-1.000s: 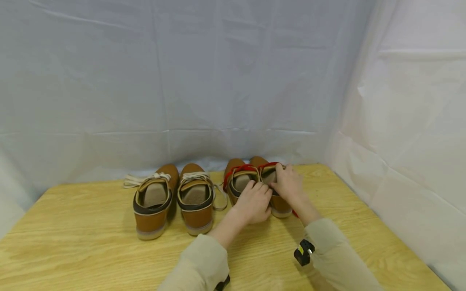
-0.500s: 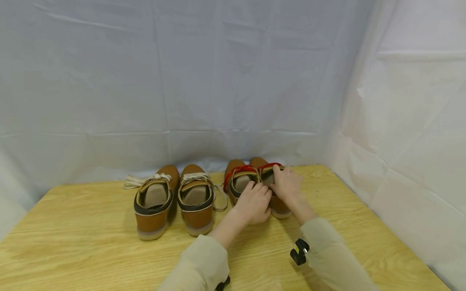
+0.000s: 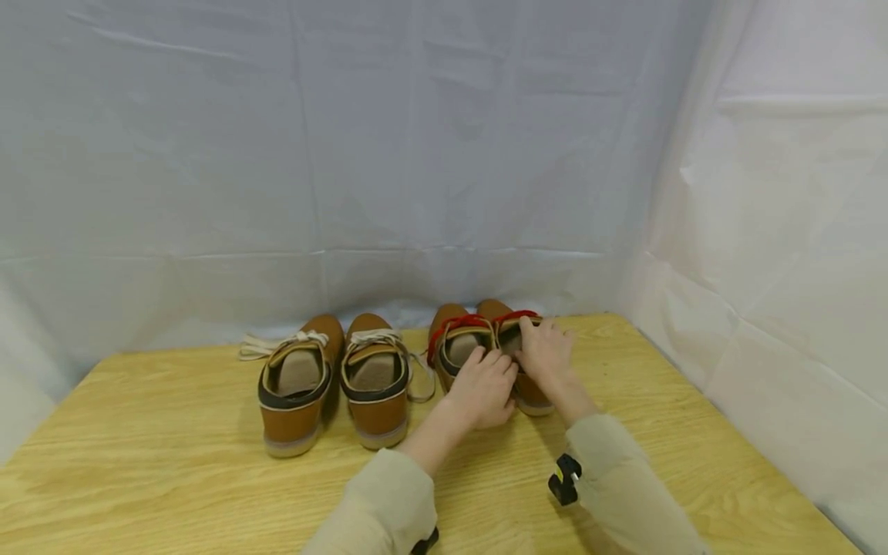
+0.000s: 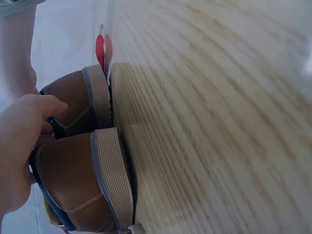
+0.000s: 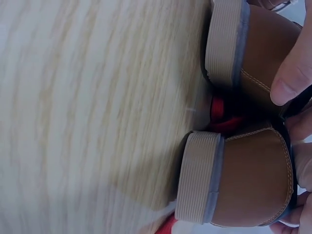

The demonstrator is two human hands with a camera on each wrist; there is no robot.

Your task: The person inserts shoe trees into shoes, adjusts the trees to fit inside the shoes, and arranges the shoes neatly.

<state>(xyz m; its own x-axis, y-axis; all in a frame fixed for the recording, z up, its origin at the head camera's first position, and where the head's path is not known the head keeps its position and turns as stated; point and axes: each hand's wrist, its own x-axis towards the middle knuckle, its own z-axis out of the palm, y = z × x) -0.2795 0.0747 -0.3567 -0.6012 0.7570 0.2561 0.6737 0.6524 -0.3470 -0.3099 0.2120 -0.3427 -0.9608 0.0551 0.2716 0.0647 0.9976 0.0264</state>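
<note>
Two brown shoes with red laces stand side by side on the wooden table (image 3: pixel 208 462), toes toward the back. At the heel collar of the left one of the pair, a red-laced shoe (image 4: pixel 70 170), my left hand (image 3: pixel 482 389) grips with fingers tucked over the rim and the thumb near the gap between the heels. My right hand (image 3: pixel 548 354) holds the collar of the right red-laced shoe (image 5: pixel 256 180), its fingers at the opening. Both soles show low at the tabletop in the wrist views. The fingertips inside the shoes are mostly hidden.
To the left stand two more brown shoes, one with a cream lace (image 3: pixel 257 347) trailing left, the other shoe (image 3: pixel 378 416) with a lace looped right. A red lace end (image 4: pixel 100 48) lies beside the right red-laced shoe. A grey-white sheet (image 3: pixel 416 154) hangs behind the table.
My right forearm has swung slightly left and the right hand has shifted a little on the shoe's collar. The left hand and all the shoes stay nearly in place.
</note>
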